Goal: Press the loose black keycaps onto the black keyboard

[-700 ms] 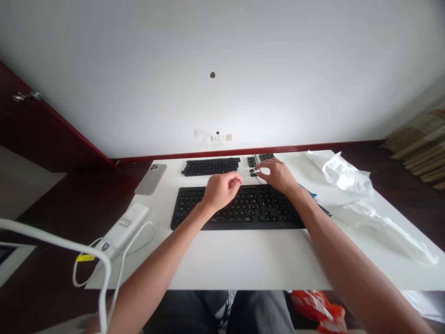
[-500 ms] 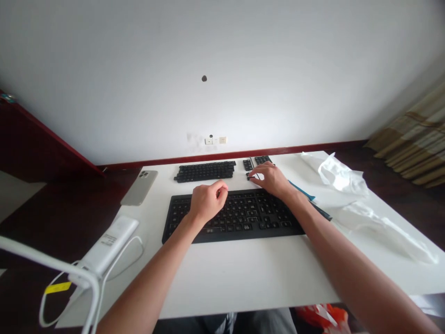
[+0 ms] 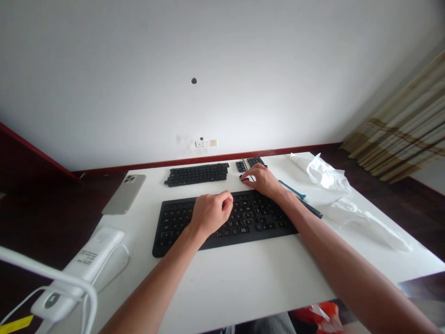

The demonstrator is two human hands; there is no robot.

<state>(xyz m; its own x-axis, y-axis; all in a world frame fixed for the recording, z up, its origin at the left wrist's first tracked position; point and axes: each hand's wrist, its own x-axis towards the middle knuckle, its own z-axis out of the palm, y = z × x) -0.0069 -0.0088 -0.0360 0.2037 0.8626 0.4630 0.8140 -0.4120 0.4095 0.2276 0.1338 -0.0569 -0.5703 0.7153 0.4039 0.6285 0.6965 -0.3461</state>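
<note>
the left hand (image 3: 211, 212) hovers curled in a loose fist over the middle of the large black flat keyboard (image 3: 222, 219), near the white table's (image 3: 243, 278) front edge; whether it holds anything cannot be told. the right hand (image 3: 261, 180) reaches past the keyboard's far edge, fingertips pinching small loose black keycaps (image 3: 240, 166) beside the second, narrower black keyboard (image 3: 197, 174) by the table's far edge.
</note>
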